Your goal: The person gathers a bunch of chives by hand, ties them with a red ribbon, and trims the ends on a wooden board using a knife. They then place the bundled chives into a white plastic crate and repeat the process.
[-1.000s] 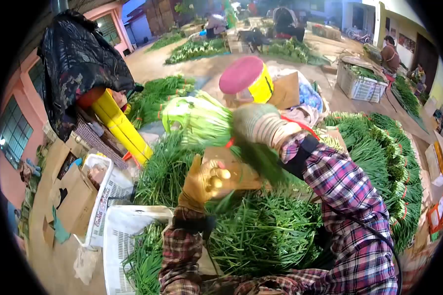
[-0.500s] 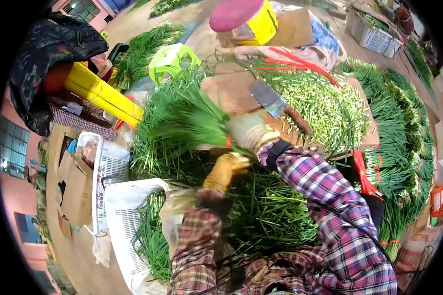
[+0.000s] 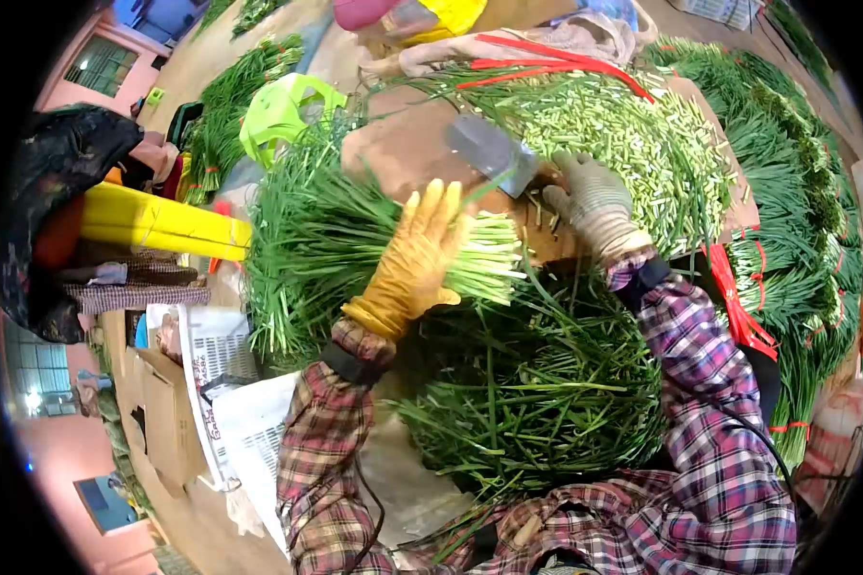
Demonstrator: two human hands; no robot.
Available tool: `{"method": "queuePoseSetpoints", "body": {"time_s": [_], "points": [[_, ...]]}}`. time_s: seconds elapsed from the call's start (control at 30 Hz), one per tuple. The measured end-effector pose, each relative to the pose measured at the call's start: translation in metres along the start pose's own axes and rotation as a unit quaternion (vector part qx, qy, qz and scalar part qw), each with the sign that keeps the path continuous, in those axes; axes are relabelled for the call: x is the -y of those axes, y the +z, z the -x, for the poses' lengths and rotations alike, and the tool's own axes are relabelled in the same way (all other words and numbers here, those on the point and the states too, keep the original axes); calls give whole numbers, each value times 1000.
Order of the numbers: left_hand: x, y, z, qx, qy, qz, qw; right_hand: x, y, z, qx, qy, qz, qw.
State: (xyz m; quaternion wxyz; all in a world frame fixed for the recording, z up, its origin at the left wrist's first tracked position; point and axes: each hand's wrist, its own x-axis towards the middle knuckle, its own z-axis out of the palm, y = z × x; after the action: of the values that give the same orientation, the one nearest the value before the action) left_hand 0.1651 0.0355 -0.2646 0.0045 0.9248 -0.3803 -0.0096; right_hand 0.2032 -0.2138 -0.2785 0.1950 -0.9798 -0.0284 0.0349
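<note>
Brought down since the earlier frame, the green bunch (image 3: 489, 251) lies at the near-left edge of the board (image 3: 398, 144); the left hand (image 3: 414, 254) spreads over it, apparently keeping the stalks together. Mid-board, the right hand (image 3: 596, 201) meets the cleaver (image 3: 494, 153) at its handle, its grip unclear. Chopped stalks (image 3: 633, 153) cover the board's right.
</note>
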Motion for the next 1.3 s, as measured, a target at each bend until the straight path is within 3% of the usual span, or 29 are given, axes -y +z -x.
{"method": "queuePoseSetpoints", "body": {"time_s": [0.07, 0.1, 0.13, 0.2, 0.27, 0.37, 0.43, 0.47, 0.53, 0.6, 0.67, 0.73, 0.8, 0.87, 0.93, 0.97, 1.0, 1.07, 1.1, 1.13, 1.2, 1.27, 1.3], "points": [[-10, 4, -10, -30, 119, -24, 992, -19, 9, -5, -18, 0, 36, 999], [-14, 12, -13, 44, 100, 66, 992, -30, 22, -6, 4, -22, 63, 998], [-12, 9, -16, 54, 100, 68, 991, -29, 23, -10, 19, -56, 92, 994], [2, -2, -31, 25, 8, 176, 984, -25, 21, -21, 89, -9, 101, 991], [15, -6, -35, 159, 16, 64, 985, -30, 25, -24, 52, -35, 105, 993], [26, -10, -35, 227, -36, -50, 972, -32, 27, -20, -4, -58, 86, 995], [29, 2, -29, 191, -23, -85, 978, -27, 17, -22, 41, -34, 59, 997], [30, 4, -27, 110, 30, -72, 991, -23, 9, -24, 87, -16, 40, 995], [26, 3, -23, 90, 82, -90, 988, -20, 11, -33, 120, 20, 10, 992], [16, 15, -16, 86, 22, 58, 994, -22, 27, -37, 37, -12, 63, 997], [12, 12, -23, 80, -5, 36, 996, -16, 19, -39, 86, -13, 80, 993], [16, 9, -29, 16, -33, 90, 995, -16, 4, -39, 118, 3, 22, 993], [19, 8, -39, -4, -179, 19, 984, -23, -8, -41, 133, 5, -20, 991], [20, 18, -45, -48, -194, -3, 980, -33, -8, -41, 68, 27, -16, 997], [5, 23, -56, 30, -217, -61, 974, -33, -15, -38, 70, 47, 2, 996], [-1, 29, -57, 20, -223, -85, 971, -36, -18, -33, 82, 28, 19, 996], [3, 37, -57, 19, -217, -88, 972, -40, -18, -28, 95, 11, 35, 995], [14, 53, -50, -165, -86, -116, 976, -49, -14, -19, 61, -19, 49, 997], [21, 59, -53, -135, -48, 25, 989, -50, -16, -16, 109, -15, 12, 994], [16, 53, -54, -133, -49, 23, 990, -52, -17, -13, 157, -11, -27, 987], [-3, 35, -62, -30, -182, -40, 982, -56, -14, -7, 124, 0, -72, 990], [-19, 34, -65, -42, -188, -55, 980, -64, -7, -5, 148, 14, -125, 981], [-24, 33, -64, -48, -194, -43, 979, -66, -1, 2, 106, 32, -136, 984]]}}
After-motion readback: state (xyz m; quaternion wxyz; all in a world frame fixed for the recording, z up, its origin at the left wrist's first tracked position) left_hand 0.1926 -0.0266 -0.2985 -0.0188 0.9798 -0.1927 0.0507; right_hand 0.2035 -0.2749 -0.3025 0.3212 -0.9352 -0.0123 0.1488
